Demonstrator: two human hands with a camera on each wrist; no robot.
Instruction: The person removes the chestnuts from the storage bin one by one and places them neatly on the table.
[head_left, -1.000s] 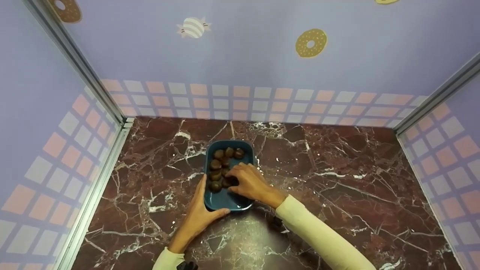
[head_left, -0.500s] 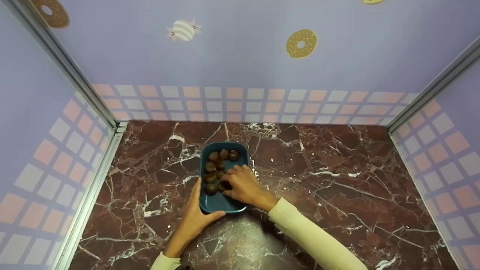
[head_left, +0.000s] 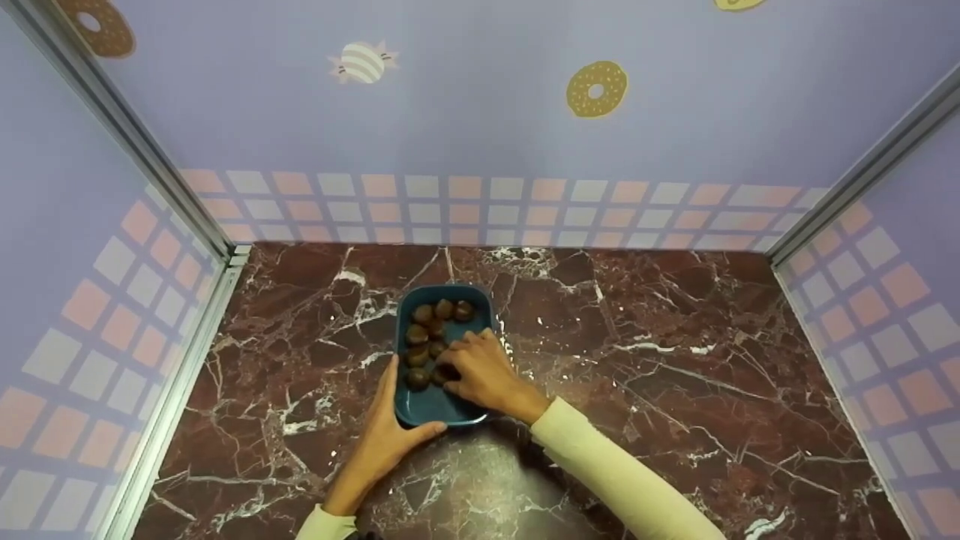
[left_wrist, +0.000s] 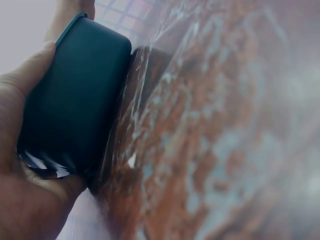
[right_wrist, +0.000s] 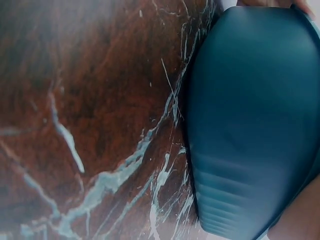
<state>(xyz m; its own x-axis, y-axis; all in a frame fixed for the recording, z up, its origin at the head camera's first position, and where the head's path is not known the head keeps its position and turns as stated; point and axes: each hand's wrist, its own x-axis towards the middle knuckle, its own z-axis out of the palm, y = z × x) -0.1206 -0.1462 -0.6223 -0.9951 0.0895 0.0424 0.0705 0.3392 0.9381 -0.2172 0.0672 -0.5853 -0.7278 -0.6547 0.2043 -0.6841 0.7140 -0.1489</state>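
Note:
A blue-green rectangular tray (head_left: pixel 442 411) with rounded corners sits on the marble surface, its long side running away from me. Brown chestnuts (head_left: pixel 418 334) lie in it, mostly in rows along the left and far sides. My left hand (head_left: pixel 386 429) spans the tray's near left corner, straight fingers along the left wall and thumb along the near edge. Inside the tray my right hand (head_left: pixel 486 373) reaches over the right wall, thumb and fingertips pinching a chestnut (head_left: pixel 444 375) that they partly hide. Both wrist views show the tray's outer wall (left_wrist: pixel 80 90), not its contents.
Dark red marble with white veins (head_left: pixel 675 390) extends around the tray. A lilac back wall (head_left: pixel 480 112) with a checkered band and printed sweets stands behind. Side walls with metal corner strips (head_left: pixel 172 180) enclose the left and right.
The whole scene has shifted slightly left in the head view. My left hand stays at the tray's corner. My right fingertips remain at the same chestnut, with little movement.

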